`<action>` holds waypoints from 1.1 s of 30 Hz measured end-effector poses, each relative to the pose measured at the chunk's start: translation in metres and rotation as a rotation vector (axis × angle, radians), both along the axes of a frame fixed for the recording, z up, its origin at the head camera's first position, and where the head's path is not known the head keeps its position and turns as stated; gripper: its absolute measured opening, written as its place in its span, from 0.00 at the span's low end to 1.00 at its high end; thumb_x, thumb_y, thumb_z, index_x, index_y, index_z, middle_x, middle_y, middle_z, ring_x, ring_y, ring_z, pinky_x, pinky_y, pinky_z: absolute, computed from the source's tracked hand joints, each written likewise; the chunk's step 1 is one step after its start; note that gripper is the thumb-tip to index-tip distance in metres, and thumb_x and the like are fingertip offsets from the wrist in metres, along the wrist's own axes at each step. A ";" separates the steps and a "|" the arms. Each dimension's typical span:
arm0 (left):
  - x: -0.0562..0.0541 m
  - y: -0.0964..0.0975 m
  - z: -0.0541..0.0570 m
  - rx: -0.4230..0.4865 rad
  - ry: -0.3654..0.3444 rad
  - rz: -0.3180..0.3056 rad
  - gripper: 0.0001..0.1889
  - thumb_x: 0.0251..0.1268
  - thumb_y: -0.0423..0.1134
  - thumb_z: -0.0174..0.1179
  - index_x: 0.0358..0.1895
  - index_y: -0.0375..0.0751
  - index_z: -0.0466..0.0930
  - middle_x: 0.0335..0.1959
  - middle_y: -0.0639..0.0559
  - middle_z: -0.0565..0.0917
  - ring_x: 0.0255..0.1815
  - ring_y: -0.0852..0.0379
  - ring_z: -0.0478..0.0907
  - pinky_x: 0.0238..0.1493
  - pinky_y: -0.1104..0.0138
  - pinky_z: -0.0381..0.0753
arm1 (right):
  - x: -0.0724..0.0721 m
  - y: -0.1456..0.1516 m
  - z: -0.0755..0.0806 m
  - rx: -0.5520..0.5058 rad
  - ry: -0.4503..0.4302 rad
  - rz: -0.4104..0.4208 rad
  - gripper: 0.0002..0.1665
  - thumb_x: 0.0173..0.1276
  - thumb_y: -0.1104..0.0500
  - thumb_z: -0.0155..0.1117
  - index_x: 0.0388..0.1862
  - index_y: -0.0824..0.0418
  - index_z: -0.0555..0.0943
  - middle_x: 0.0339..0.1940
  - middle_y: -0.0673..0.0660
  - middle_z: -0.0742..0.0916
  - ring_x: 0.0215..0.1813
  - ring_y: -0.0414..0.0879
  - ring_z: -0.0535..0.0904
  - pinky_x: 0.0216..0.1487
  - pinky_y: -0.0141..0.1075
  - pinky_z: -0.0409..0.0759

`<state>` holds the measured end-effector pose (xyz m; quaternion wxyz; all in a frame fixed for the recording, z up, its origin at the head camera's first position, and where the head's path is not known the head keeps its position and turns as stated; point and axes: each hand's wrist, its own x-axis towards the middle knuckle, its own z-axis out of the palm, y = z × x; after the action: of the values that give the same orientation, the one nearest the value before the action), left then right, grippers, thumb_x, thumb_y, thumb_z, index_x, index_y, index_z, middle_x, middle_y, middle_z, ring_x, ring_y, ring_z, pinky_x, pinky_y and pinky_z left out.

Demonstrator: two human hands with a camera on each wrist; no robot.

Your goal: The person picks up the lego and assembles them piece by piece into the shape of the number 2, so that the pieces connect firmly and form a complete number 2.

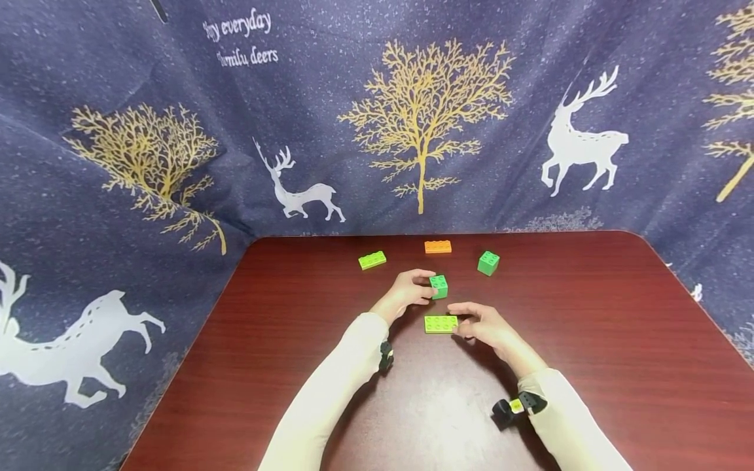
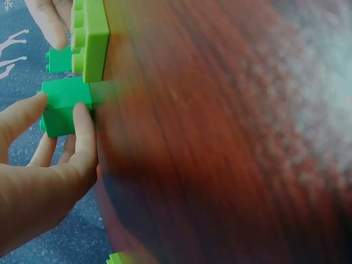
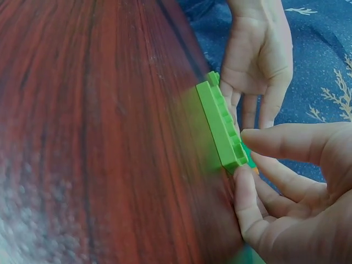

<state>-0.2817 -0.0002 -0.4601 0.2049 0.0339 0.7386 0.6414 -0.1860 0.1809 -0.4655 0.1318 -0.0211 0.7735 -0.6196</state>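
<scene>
My left hand [image 1: 409, 288] pinches a dark green 2x2 toy building block [image 1: 438, 288] between thumb and fingers. In the left wrist view that block [image 2: 63, 107] has fingertips on two of its sides. Just nearer to me lies a flat lime-green 2x4 building brick [image 1: 436, 324], studs up. My right hand [image 1: 484, 324] has curved fingers around the right end of this brick. The right wrist view shows fingertips [image 3: 243, 175] against the end of the lime-green brick [image 3: 219, 125] and by its studs. The brick and block are close but apart.
Toward the table's far edge lie another lime-green brick [image 1: 372, 260], an orange brick [image 1: 438, 246] and a second dark green block [image 1: 488, 263]. The glossy brown table [image 1: 283, 392] meets a blue cloth [image 1: 471, 196] printed with deer and trees.
</scene>
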 end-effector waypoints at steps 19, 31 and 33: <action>0.003 -0.005 -0.002 -0.006 0.033 0.008 0.21 0.55 0.26 0.67 0.55 0.36 0.80 0.47 0.41 0.82 0.38 0.50 0.83 0.39 0.60 0.84 | -0.001 0.000 0.000 0.065 0.010 -0.005 0.30 0.54 0.71 0.65 0.58 0.73 0.75 0.30 0.57 0.83 0.30 0.43 0.75 0.27 0.34 0.75; 0.006 -0.014 0.002 0.005 0.011 -0.002 0.22 0.55 0.26 0.68 0.55 0.38 0.80 0.46 0.41 0.83 0.37 0.53 0.83 0.42 0.59 0.84 | -0.005 0.001 -0.003 0.114 0.009 -0.021 0.27 0.54 0.71 0.67 0.55 0.72 0.78 0.24 0.53 0.83 0.28 0.41 0.76 0.28 0.34 0.76; 0.007 -0.015 0.003 0.002 0.008 0.002 0.22 0.54 0.27 0.68 0.55 0.38 0.80 0.46 0.42 0.83 0.38 0.52 0.83 0.42 0.59 0.84 | -0.006 0.002 -0.004 0.119 0.009 -0.020 0.27 0.53 0.71 0.67 0.55 0.72 0.78 0.25 0.53 0.83 0.28 0.41 0.76 0.28 0.34 0.76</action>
<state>-0.2749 -0.0148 -0.4571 0.2011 0.0361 0.7387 0.6423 -0.1917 0.1824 -0.4696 0.1231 -0.0085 0.8098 -0.5736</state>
